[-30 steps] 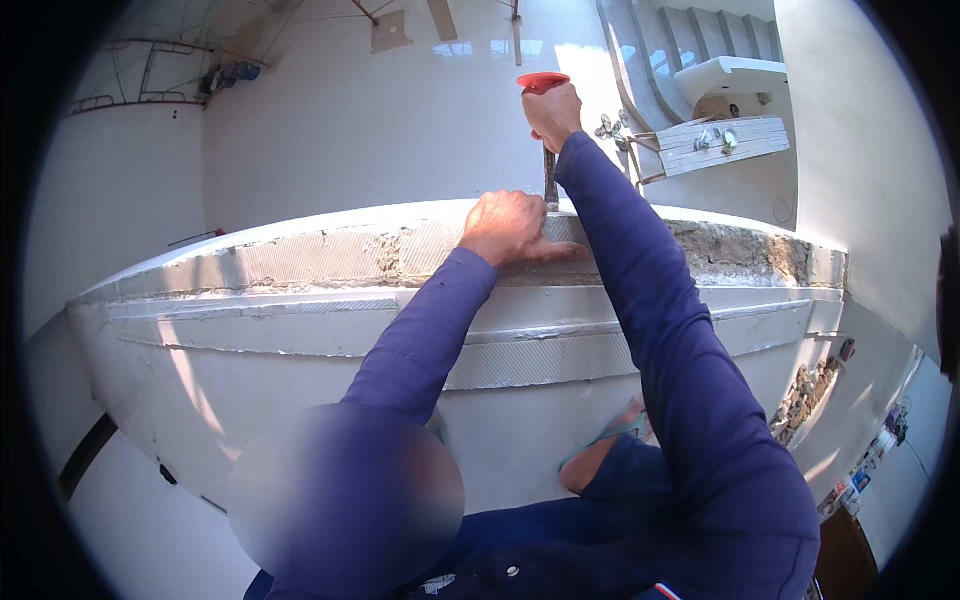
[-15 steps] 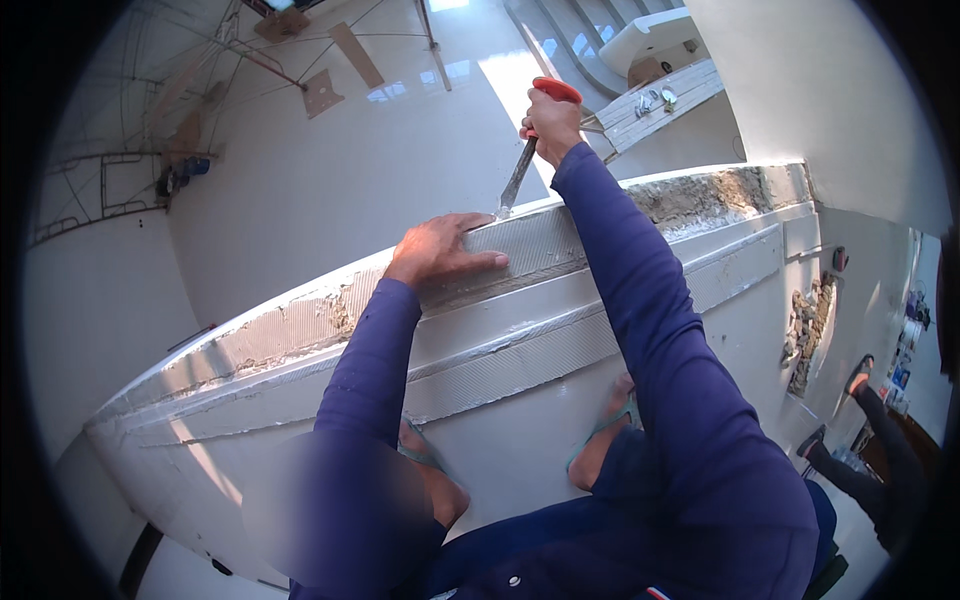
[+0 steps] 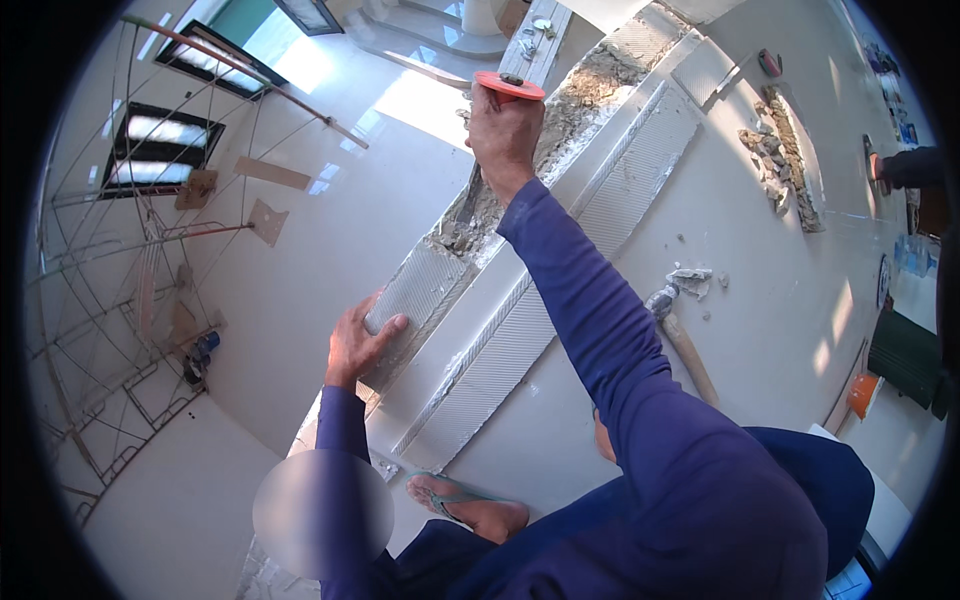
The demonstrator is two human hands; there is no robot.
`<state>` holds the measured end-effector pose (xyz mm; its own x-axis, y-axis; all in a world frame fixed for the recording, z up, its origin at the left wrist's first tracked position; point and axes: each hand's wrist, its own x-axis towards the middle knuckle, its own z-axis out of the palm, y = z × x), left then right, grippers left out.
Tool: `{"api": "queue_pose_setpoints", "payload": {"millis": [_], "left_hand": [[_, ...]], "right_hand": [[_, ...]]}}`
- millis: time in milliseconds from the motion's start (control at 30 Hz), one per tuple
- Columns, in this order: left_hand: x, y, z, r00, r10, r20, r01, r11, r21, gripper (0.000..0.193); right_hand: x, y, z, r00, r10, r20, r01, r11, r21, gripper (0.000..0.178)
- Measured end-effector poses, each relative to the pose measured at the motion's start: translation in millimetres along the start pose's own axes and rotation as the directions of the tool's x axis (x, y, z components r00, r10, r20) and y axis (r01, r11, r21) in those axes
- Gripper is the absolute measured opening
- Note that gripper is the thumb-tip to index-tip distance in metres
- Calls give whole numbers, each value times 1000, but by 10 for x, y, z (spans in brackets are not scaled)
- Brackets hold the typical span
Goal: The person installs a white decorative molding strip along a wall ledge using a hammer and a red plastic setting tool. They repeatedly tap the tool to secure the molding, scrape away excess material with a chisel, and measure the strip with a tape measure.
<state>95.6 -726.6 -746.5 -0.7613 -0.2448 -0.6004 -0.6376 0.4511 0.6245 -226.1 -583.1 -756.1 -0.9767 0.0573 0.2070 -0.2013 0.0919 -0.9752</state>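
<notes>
My right hand (image 3: 506,140) is wrapped round a chisel (image 3: 467,203) below its orange-red hand guard (image 3: 510,87). The blade points down to the broken grey mortar (image 3: 459,238) on top of a low ledge, beside the end of a ridged grey tile (image 3: 425,285). My left hand (image 3: 358,342) grips the near end of that tile, thumb on top and fingers round its left side. Whether the tile is loose I cannot tell. A second ridged tile strip (image 3: 490,375) lies along the ledge's right side.
A hammer (image 3: 688,350) with a wooden handle lies on the floor to the right, among mortar chips. Farther off is a rubble pile (image 3: 775,160). Scaffolding (image 3: 130,260) stands at the left. A plank (image 3: 535,50) lies at the far end. Another person's sleeve (image 3: 912,168) shows at right.
The view has swung round, so the ledge now runs more steeply. The chisel has gone from the ledge's outer edge to the mortar past the tile's end; my left hand now holds the tile's near end.
</notes>
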Motion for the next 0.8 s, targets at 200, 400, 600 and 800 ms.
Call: {"api": "queue_pose_setpoints", "payload": {"millis": [200,400,600,800], "left_hand": [[12,-9,21,999,-41,5,41,999,-16,88],[46,-31,4,1000,-4,6,4,1000,-28,88],[33,-17,18,997,-70,16,70,997,-21,88],[35,13,16,1000,11,-10,-11,1000,17,88]], "right_hand": [[-341,-117,-22,961,-186,-205,119,947,-299,17],[-350,150,-31,987,-4,-159,-30,978,-207,22],[-259,-6,-36,960,-130,-246,78,974,-210,28],[-300,91,78,977,7,-213,-56,974,-222,31]]}}
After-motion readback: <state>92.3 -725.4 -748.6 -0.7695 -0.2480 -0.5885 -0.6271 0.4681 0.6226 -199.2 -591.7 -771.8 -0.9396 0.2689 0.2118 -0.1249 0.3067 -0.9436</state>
